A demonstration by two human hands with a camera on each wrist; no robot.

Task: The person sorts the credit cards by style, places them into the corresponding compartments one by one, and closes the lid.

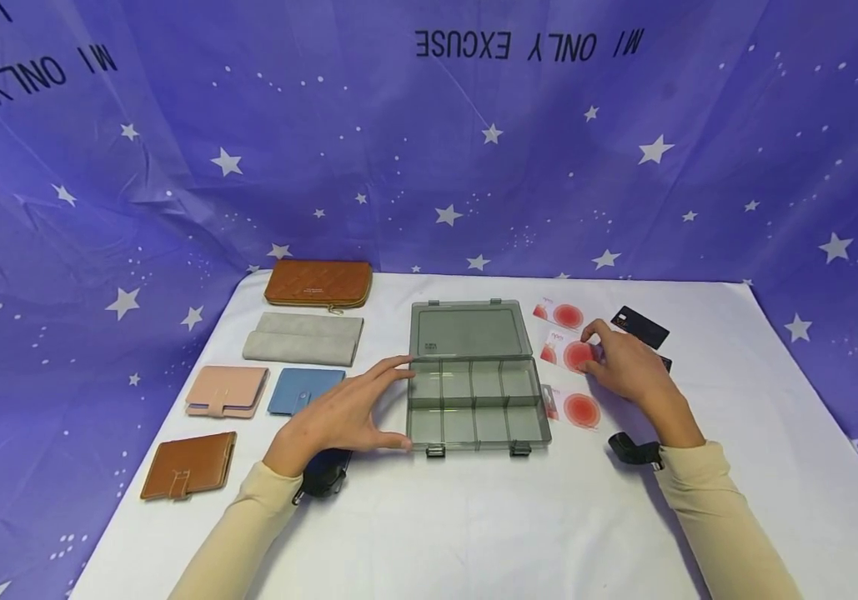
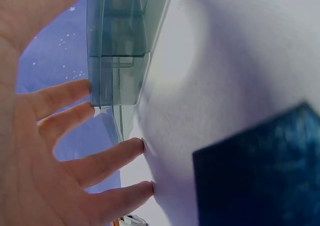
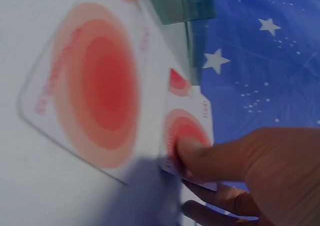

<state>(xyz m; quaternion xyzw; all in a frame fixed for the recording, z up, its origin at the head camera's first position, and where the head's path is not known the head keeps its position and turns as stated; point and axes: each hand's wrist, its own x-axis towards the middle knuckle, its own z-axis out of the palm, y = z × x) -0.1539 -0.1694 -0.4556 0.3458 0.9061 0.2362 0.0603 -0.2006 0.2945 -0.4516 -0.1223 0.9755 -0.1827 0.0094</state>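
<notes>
A translucent grey compartment box (image 1: 477, 400) lies mid-table, its lid (image 1: 469, 328) laid back. At its left side my left hand (image 1: 349, 410) is spread, fingertips and thumb against the wall; the left wrist view shows the straight fingers (image 2: 107, 162) beside the box (image 2: 117, 80). My right hand (image 1: 629, 367) pinches the right edge of the middle white-and-red card (image 1: 565, 352), with the thumb (image 3: 210, 158) over its red circle. Another such card (image 1: 559, 313) lies behind it, and a third card (image 1: 577, 408) lies in front, by the box's right side.
Black cards (image 1: 640, 327) lie beyond my right hand, one partly hidden. On the left are a brown zip wallet (image 1: 318, 283), a grey wallet (image 1: 304, 339), a pink wallet (image 1: 226, 390), a blue wallet (image 1: 304, 390) and a brown wallet (image 1: 190, 463). A dark blue item (image 2: 260, 171) lies under my left wrist.
</notes>
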